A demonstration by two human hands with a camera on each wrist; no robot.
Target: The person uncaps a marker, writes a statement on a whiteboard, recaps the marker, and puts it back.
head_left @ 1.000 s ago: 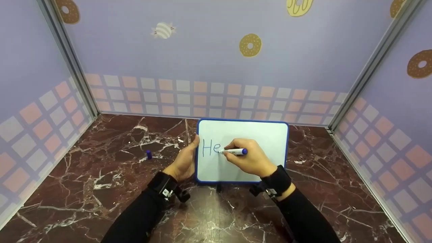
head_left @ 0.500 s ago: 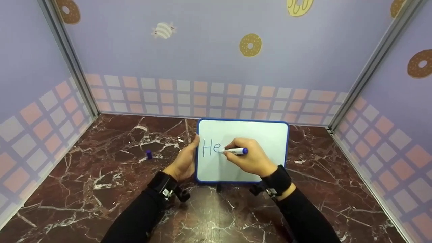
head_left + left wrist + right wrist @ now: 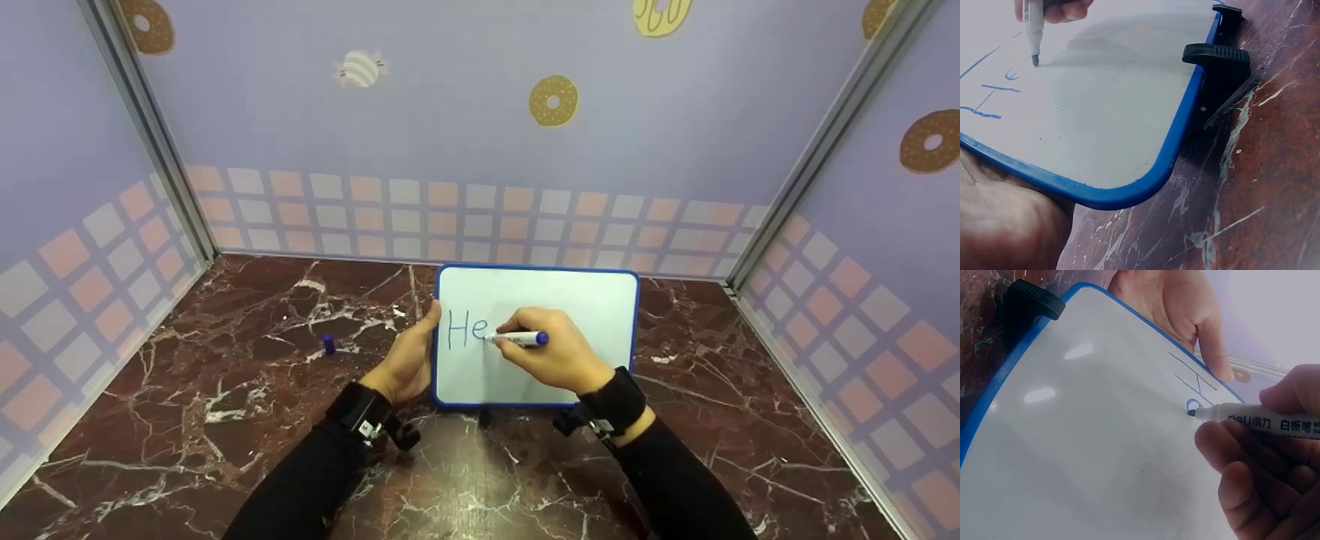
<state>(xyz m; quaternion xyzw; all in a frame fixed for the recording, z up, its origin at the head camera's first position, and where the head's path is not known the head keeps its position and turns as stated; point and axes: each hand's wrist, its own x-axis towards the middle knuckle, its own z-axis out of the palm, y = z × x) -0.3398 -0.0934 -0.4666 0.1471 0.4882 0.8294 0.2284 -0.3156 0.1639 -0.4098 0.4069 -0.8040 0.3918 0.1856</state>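
A whiteboard (image 3: 525,292) with a blue frame leans back, the blue letters "He" (image 3: 468,328) written near its left side. My left hand (image 3: 409,360) holds the left edge, thumb along the frame and fingers hidden behind the board. In the right wrist view, the palm of that left hand (image 3: 1168,304) shows past the frame. My right hand (image 3: 559,349) pinches a white whiteboard marker (image 3: 525,338) with a blue end. Its uncapped dark tip (image 3: 1192,413) is right at the board's surface beside the "e".
A blue marker cap (image 3: 329,344) stands on the dark red marbled table (image 3: 187,450), left of the board. Black feet (image 3: 1219,56) grip the board's lower edge. Behind rises a lilac wall (image 3: 450,135) printed with sweets and squares, with further panels at both sides.
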